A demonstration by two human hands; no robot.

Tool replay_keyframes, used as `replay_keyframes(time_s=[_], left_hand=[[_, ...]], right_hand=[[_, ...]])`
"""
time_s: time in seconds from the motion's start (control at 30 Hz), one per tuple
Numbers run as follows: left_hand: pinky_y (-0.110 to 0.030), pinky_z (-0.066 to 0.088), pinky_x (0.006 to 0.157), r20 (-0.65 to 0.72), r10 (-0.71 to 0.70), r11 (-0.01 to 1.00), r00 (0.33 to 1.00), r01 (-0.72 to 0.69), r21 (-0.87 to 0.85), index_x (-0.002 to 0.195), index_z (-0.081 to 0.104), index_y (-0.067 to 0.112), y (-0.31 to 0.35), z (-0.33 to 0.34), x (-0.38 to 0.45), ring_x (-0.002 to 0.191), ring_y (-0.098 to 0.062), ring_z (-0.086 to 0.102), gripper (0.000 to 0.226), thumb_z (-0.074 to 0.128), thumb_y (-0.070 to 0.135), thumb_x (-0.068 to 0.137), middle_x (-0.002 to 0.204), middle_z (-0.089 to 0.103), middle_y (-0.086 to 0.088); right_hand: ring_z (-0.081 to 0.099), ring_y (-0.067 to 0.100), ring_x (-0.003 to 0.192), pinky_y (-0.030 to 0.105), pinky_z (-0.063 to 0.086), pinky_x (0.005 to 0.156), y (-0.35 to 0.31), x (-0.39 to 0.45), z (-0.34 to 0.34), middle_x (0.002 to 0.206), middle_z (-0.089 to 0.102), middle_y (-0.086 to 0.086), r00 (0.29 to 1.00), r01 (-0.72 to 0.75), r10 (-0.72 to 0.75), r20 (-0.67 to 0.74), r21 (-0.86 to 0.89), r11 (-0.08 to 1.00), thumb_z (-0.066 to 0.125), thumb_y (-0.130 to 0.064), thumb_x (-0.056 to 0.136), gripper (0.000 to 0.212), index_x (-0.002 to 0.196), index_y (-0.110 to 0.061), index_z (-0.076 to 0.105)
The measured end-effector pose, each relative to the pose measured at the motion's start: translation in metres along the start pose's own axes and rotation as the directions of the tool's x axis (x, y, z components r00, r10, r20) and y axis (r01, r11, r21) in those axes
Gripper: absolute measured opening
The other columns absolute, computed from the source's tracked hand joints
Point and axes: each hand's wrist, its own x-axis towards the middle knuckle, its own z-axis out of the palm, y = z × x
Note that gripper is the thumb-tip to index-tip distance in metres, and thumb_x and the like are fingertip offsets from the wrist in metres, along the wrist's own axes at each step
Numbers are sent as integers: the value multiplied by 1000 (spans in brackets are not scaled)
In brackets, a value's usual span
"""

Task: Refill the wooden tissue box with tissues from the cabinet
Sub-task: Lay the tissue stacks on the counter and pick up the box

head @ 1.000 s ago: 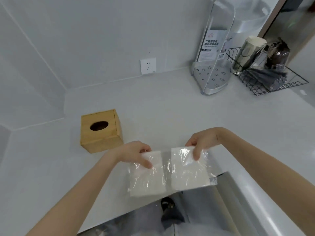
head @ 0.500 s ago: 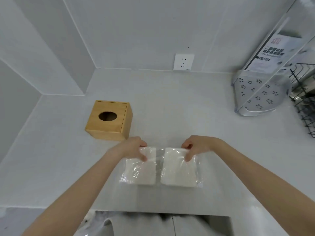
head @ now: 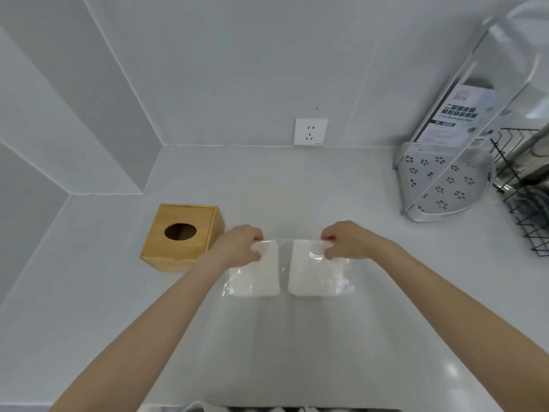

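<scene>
Fingers of left hand [head: 240,246] & right hand [head: 346,240] curled, pinching top of tissue pack [head: 286,267], beside wooden tissue box [head: 182,236]

I see the tissue box [head: 181,237] toward the worktop's [head: 297,188] back-left corner, tissue packs [head: 288,267] just right of it, rack [head: 445,185] back-right.

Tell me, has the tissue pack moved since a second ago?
Yes: the tissue pack moved forward onto the countertop, away from its near edge, nearer the wooden tissue box.

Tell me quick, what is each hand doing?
Left hand: pinching the tissue pack at its left top edge.
Right hand: pinching the same pack's right top edge.
</scene>
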Motion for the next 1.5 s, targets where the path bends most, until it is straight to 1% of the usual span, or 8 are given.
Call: replay_keyframes(time_s=[0.2,0.33,0.47,0.63,0.87,1.1,1.37,1.5], left_hand=[[-26,30,67,-561,167,986,811,-128,108,99,58,7,4,-28,9,79,-31,61,18,58,4,80,89,68,-7],[-27,36,52,-566,245,969,787,-190,155,85,48,10,-14,9,11,64,-30,60,33,61,-10,62,75,61,-7],[-36,55,76,-502,284,958,817,-221,182,94,46,12,-23,53,-1,92,-27,69,48,63,-10,55,86,72,-9],[-25,34,98,-427,282,959,859,-233,164,101,58,13,-35,88,-8,115,-22,59,29,45,19,76,119,65,-6],[-26,49,53,-432,290,956,854,-235,176,86,63,12,-31,51,17,71,-23,63,20,64,6,67,78,66,-3],[-38,12,116,-136,92,974,986,-61,218,144,19,12,-27,33,33,143,-20,14,67,53,28,88,154,18,-4],[-32,30,95,-338,98,927,936,37,373,126,42,14,-14,30,17,112,-22,46,50,54,35,83,120,51,-3],[-32,35,88,-388,83,990,918,-31,139,110,60,20,-18,23,-1,105,-18,54,29,59,29,83,107,58,1]], right_hand=[[58,23,97,32,43,77,-3,2,-11,100,67,1,820,92,-122,-559,-82,992,59,-11,79,26,104,-15,63],[66,27,98,34,32,93,7,9,42,92,70,3,645,108,-280,-711,-278,955,62,7,65,35,94,-12,62],[64,20,105,38,21,107,17,1,91,105,70,0,717,37,-238,-655,-305,952,38,-4,70,40,101,-16,59],[50,16,117,36,21,106,24,-3,115,116,66,-1,794,71,-212,-569,-259,963,36,-14,71,41,107,-20,56],[66,24,84,27,29,89,12,13,84,85,69,-2,744,49,-164,-648,-192,980,42,-20,77,31,96,-16,66],[22,18,140,36,7,117,3,28,58,151,30,-1,941,-117,56,-335,-165,979,51,-21,87,63,144,-16,24],[41,21,123,36,19,110,-15,21,44,128,50,1,907,-202,97,-411,-221,954,55,-16,83,51,132,-19,40],[50,19,108,31,29,96,-22,3,36,105,60,0,909,-146,55,-413,-190,971,52,-21,86,30,114,-23,59]])
